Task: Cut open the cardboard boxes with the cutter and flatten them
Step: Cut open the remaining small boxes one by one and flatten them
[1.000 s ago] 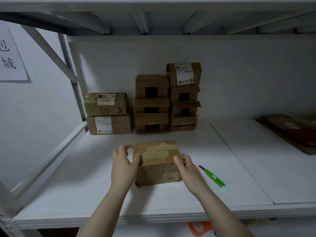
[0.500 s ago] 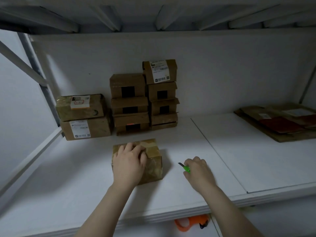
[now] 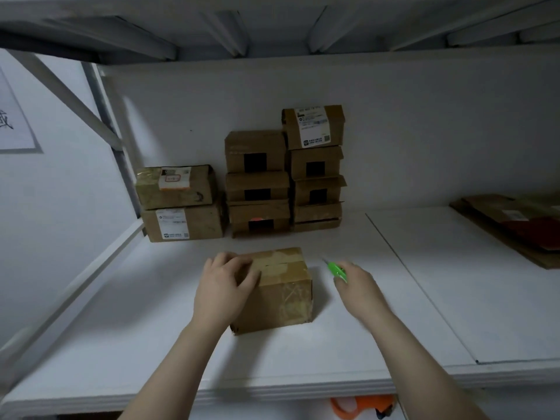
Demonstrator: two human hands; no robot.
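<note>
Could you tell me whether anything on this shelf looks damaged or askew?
Yes: in the rightmost stack at the back, the bottom box looks squashed, and the box above it has a flap jutting out sideways.

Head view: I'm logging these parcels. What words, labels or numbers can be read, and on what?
"或", cut off by the frame edge: wall sign.
Shipping label on top stacked box: too small to read.
Label on lower left box: too small.
Red-framed sticker on upper left box: blurred.
Label on flattened cardboard: blurred.
</note>
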